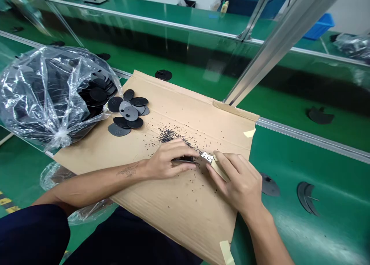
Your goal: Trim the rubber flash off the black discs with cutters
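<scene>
My left hand (170, 159) is closed on a dark oval plastic piece (185, 160), pinching it between thumb and fingers over the cardboard. In my right hand (238, 176) is a pair of side cutters (218, 167) with pale handles. The metal jaws point left and lie close to the edge of the piece; whether they touch it I cannot tell. Many tiny black clippings (170, 135) are scattered on the cardboard sheet (162, 207), thickest just beyond my left hand. A loose pile of black and grey oval pieces (129, 113) lies farther left.
A clear plastic bag (37, 99) full of dark ovals stands at the left. An aluminium post (260, 49) rises behind the cardboard's right side. Dark parts lie on the green surface, including curved pieces (306, 197) at right. A blue bin (319, 26) sits at back right.
</scene>
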`<act>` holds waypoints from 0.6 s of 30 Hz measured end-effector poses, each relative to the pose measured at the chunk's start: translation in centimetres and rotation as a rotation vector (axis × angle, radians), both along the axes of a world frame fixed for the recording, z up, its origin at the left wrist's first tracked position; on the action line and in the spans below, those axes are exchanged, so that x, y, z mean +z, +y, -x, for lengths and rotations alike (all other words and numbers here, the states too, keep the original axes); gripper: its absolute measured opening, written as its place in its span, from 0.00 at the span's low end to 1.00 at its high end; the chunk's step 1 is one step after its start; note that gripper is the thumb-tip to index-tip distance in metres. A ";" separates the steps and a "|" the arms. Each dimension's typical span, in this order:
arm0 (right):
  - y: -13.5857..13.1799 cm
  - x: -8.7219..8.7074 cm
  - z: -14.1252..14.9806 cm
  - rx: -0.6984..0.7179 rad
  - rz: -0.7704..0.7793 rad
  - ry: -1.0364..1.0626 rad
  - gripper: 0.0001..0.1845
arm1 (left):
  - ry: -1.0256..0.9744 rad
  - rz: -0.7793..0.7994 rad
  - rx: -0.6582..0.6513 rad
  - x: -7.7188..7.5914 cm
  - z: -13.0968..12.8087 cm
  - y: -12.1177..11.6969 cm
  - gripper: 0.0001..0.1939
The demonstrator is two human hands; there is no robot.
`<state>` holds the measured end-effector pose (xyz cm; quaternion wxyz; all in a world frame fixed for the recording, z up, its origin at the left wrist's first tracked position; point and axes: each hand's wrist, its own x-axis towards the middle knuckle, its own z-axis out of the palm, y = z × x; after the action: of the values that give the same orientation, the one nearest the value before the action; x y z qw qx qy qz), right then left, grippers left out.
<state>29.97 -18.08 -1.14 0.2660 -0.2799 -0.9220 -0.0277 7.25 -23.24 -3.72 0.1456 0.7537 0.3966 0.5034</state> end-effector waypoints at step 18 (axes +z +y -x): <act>-1.4 0.0 1.3 0.123 0.633 0.388 0.10 | -0.072 0.000 -0.114 -0.1 -0.2 -0.2 0.07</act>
<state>28.68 -19.47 -1.18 0.3372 -0.2923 -0.8325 0.3284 7.43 -23.45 -3.85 0.1883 0.7565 0.3473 0.5212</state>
